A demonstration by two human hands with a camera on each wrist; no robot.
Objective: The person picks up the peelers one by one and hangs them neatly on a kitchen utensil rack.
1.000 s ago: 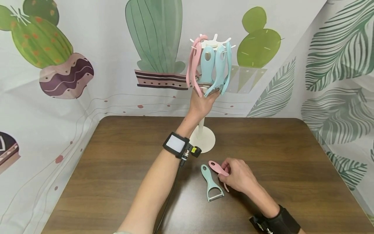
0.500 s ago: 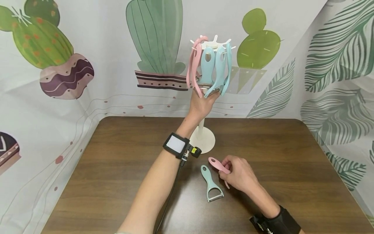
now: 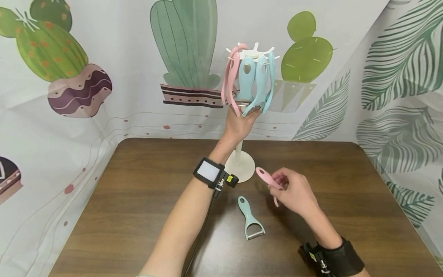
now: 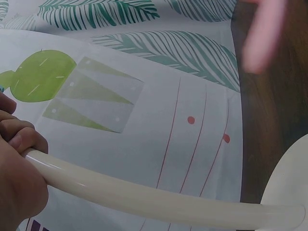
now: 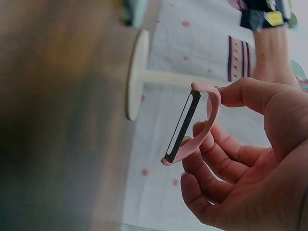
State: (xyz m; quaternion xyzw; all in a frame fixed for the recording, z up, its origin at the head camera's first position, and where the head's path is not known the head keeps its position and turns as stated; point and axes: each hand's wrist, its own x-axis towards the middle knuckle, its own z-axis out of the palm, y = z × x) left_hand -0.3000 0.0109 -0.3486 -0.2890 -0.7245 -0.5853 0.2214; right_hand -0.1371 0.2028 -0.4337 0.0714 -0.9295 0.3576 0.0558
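My left hand (image 3: 238, 125) grips the pole (image 4: 120, 192) of a cream hanging stand, just under its hooked top. From the white hooks (image 3: 255, 52) hang several peelers, among them a pink peeler (image 3: 232, 79) at the left and a light blue peeler (image 3: 246, 79) at the front. My right hand (image 3: 294, 190) pinches another pink peeler (image 3: 265, 177) between thumb and fingers, above the table; its blade (image 5: 184, 126) shows in the right wrist view. A mint green peeler (image 3: 248, 217) lies flat on the table, left of the right hand.
The stand's round base (image 3: 243, 169) rests on the brown wooden table (image 3: 155, 184) near the back. Behind it hangs a white cloth (image 3: 131, 69) printed with cacti and leaves. A cable (image 3: 200, 234) runs along the left forearm.
My right hand has lifted the pink peeler off the table and carried it up and slightly right, away from the green one. The left hand has stayed on the pole.
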